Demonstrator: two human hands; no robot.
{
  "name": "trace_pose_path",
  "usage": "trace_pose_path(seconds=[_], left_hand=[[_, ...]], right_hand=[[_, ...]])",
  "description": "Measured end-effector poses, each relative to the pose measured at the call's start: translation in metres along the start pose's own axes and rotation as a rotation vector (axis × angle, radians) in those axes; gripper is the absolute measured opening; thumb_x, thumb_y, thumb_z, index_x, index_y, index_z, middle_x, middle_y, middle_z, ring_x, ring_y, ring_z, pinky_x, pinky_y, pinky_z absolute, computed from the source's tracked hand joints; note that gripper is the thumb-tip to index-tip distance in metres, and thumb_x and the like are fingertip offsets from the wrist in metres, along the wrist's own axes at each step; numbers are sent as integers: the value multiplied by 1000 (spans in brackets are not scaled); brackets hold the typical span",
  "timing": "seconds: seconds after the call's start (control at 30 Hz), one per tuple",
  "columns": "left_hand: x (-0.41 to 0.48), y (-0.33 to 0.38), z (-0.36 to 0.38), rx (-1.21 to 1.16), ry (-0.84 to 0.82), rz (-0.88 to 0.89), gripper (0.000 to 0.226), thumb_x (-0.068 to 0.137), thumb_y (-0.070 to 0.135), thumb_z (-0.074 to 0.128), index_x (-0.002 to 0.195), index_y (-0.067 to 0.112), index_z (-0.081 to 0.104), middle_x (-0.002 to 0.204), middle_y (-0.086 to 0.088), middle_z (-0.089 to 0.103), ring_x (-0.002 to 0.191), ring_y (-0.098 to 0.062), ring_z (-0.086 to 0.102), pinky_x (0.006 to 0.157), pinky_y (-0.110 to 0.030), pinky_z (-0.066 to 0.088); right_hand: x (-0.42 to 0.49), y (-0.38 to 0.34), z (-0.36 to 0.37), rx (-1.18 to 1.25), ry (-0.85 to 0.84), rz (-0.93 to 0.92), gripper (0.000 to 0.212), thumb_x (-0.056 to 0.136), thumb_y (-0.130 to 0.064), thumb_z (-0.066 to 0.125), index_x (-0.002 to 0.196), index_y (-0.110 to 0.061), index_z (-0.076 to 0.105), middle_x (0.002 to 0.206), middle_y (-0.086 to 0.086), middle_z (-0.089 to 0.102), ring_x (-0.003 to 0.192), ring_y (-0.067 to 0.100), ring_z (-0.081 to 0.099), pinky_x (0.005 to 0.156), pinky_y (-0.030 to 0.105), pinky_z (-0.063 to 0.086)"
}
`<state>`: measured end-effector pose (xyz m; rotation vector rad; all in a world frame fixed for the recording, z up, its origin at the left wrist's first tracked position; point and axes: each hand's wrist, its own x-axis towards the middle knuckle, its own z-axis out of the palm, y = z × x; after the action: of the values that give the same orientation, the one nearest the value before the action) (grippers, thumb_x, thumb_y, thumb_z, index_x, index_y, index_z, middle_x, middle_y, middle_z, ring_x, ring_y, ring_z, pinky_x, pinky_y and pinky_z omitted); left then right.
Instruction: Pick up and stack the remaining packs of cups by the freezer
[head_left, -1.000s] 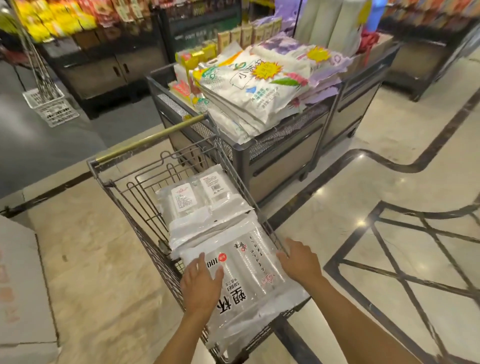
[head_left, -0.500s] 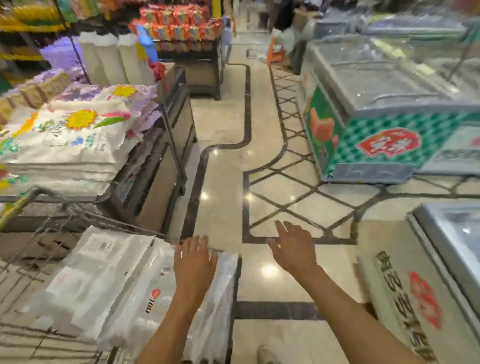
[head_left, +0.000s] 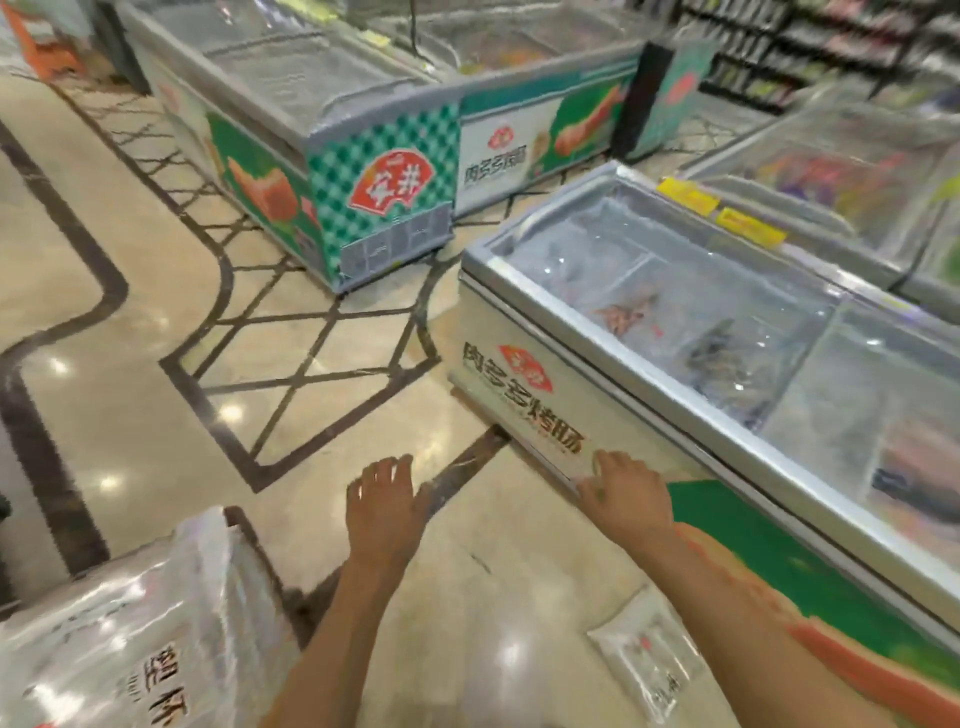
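**Both hands held out over the shop floor**

Both hands are up in the air and hold nothing. Left hand (head_left: 384, 501) has its fingers spread and fairly straight, over the tan floor (head_left: 156, 405). Right hand (head_left: 626, 491) is loose too, with its fingers a little bent — it shows in front of the white freezer (head_left: 519, 384), but I cannot tell if it touches the side. The two hands are well apart.

From big to small, with the white freezer as the landmark: it is a long chest with a glass lid, and its long side runs from near the right hand away to the far right. Red and brown writing on its side reads 肉多多烤肠, with a red badge above. Behind it, further away, stands a green checked freezer (head_left: 384, 171) with a red fan-shaped badge that reads 安井. Beside that one is a white panel with 肉多多 on it; the rest is too blurred to read.

Left of the white freezer, at the bottom corner, lies a big clear pack (head_left: 130, 644) with 塑杯 in black. It sits down and left of the left hand, so that hand is nearer to it.

Just in front of the white freezer, low on the floor, lies a small flat packet (head_left: 649, 660) — below the right arm. Its long side points toward the freezer. Its print is too blurred to read.
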<state>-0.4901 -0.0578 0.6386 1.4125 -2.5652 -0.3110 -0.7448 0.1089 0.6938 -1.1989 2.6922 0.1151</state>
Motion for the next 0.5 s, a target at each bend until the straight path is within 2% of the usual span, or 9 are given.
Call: trace_pose_path(seconds=[0.1, 0.2, 0.3, 0.5], left_hand=[[0, 52, 22, -11, 27, 144, 33, 82, 29, 79, 109, 12, 73, 103, -11, 73, 94, -32, 70, 80, -45, 54], [-4, 104, 40, -17, -79, 200, 30, 88, 34, 66, 110, 14, 72, 103, -10, 73, 98, -32, 68, 83, -45, 53], [-14, 150, 61, -21, -181, 286, 39, 89, 38, 68, 122, 17, 68, 115, -8, 70, 110, -32, 65, 90, -47, 53], [-46, 253, 99, -4, -297, 455, 44, 96, 40, 57, 136, 21, 60, 132, -4, 64, 127, -27, 55, 106, -45, 39]], right_hand=[[-31, 59, 11, 38, -2, 160, 61, 93, -64, 36, 140, -28, 50, 139, 3, 58, 121, 28, 56, 99, 43, 44], [-69, 113, 22, 60, -18, 278, 63, 96, -62, 37, 149, -27, 43, 148, 2, 51, 133, 26, 49, 109, 44, 37], [-105, 160, 35, 103, 2, 390, 57, 96, -59, 41, 146, -33, 42, 146, 1, 53, 133, 26, 48, 111, 46, 36], [-166, 251, 65, 202, -26, 580, 64, 97, -57, 41, 154, -31, 29, 157, 0, 39, 142, 27, 40, 114, 48, 33]])
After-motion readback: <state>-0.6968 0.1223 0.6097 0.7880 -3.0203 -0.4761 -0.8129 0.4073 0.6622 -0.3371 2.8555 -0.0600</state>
